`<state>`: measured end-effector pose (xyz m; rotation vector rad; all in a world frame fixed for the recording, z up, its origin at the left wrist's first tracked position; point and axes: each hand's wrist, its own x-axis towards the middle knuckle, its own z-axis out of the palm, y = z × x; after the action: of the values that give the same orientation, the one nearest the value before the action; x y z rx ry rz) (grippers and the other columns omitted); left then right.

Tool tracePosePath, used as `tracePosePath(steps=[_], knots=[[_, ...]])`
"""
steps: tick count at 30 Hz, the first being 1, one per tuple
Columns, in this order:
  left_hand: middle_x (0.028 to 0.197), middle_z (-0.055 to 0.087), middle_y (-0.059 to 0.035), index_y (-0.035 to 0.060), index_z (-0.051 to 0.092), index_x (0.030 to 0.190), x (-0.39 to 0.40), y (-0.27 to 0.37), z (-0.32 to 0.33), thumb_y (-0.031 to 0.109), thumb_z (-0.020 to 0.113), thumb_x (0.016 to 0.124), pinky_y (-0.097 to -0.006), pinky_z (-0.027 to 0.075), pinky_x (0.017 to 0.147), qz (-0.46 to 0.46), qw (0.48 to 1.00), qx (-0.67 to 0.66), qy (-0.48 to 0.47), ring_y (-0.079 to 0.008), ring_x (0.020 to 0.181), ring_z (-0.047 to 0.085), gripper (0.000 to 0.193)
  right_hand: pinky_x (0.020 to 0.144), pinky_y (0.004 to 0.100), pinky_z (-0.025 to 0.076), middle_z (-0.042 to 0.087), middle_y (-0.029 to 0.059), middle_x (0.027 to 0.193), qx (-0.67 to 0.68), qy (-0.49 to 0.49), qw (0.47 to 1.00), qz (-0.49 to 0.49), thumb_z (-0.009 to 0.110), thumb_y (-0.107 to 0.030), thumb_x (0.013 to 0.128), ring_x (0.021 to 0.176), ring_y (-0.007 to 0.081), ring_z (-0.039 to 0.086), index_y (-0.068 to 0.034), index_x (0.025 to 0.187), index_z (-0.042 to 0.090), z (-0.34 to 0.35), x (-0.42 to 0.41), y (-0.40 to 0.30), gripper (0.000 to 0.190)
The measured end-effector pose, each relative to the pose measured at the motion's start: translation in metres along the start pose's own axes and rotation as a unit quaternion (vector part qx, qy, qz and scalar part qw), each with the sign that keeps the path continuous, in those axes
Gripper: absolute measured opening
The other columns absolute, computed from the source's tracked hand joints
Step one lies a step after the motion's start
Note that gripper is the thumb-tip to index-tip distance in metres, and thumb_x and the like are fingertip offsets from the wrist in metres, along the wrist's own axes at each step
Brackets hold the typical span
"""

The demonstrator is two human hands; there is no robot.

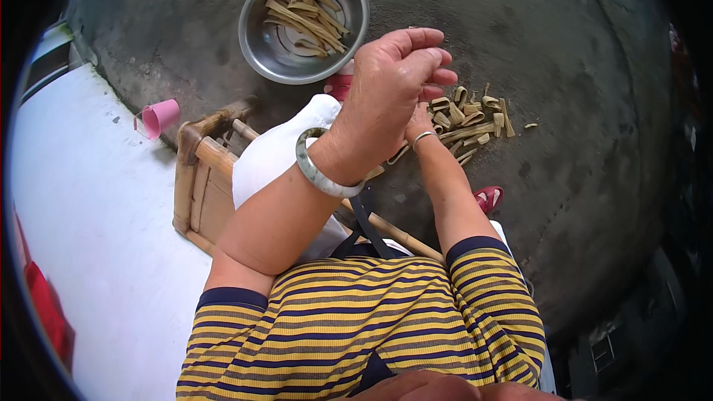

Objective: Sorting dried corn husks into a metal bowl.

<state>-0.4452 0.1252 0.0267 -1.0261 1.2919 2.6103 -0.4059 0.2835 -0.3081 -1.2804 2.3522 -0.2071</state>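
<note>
My left hand [398,67] is raised in front of me, fingers loosely curled and a little apart, with nothing visible in it. A mottled grey-green bangle [328,178] circles that wrist. Lower down and partly covered by it, my right hand [419,120] reaches to the left side of a pile of dried tan strips [470,117] on the ground; its fingertips are hidden. Many of these pieces are short and folded into loops. Beyond my hands stands a round stainless steel basin [250,50], holding several longer dried strips [306,16].
A bamboo chair [189,178] is beside me on the left, next to a white surface [100,189]. A small pink bucket [161,117] lies tipped there. One red shoe [488,199] shows right of the pile, on dark concrete ground [557,67].
</note>
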Motion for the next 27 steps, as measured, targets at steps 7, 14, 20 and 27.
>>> tracePosePath(steps=[7,14,20,27], knots=[[0.097,0.059,-0.0075,-0.002,0.053,0.115,0.0,-0.005,0.005,0.017,0.054,0.088,-0.0259,0.047,0.076,-0.014,1.0,0.01,-0.015,-0.0131,0.084,0.059,0.033,0.072,0.0371,0.049,0.061,0.0117,0.095,-0.021,0.005,0.999,-0.023,0.052,-0.013,0.082,0.092,0.0274,0.059,-0.007,0.092,0.065,0.028,-0.012,0.047,0.018],[0.097,0.059,-0.008,-0.0033,0.052,0.114,0.0,-0.01,0.009,0.017,0.053,0.088,-0.026,0.048,0.076,-0.019,0.999,0.02,-0.026,-0.0133,0.084,0.059,0.033,0.086,0.0408,0.048,0.063,0.0211,0.102,0.192,-0.16,0.933,0.258,0.061,-0.02,0.075,0.099,0.0348,0.06,-0.001,0.104,0.058,-0.006,-0.019,0.023,0.034],[0.097,0.059,-0.0085,-0.004,0.052,0.115,0.003,-0.014,0.009,0.016,0.053,0.088,-0.0254,0.048,0.076,-0.016,0.999,0.025,-0.024,-0.0134,0.084,0.059,0.034,0.072,0.041,0.05,0.063,0.0215,0.095,0.42,-0.029,0.833,0.358,0.053,-0.014,0.076,0.085,0.0336,0.063,-0.006,0.107,0.058,-0.007,-0.028,0.029,0.032],[0.098,0.059,-0.0086,-0.0039,0.052,0.115,0.003,-0.018,0.012,0.016,0.054,0.088,-0.0246,0.049,0.075,-0.02,0.999,0.038,-0.029,-0.0131,0.085,0.059,0.034,0.049,0.0363,0.053,0.053,0.0105,0.09,0.775,-0.05,0.388,0.497,0.044,-0.022,0.088,0.059,0.0233,0.054,-0.007,0.113,0.048,-0.011,-0.019,0.042,0.029]])
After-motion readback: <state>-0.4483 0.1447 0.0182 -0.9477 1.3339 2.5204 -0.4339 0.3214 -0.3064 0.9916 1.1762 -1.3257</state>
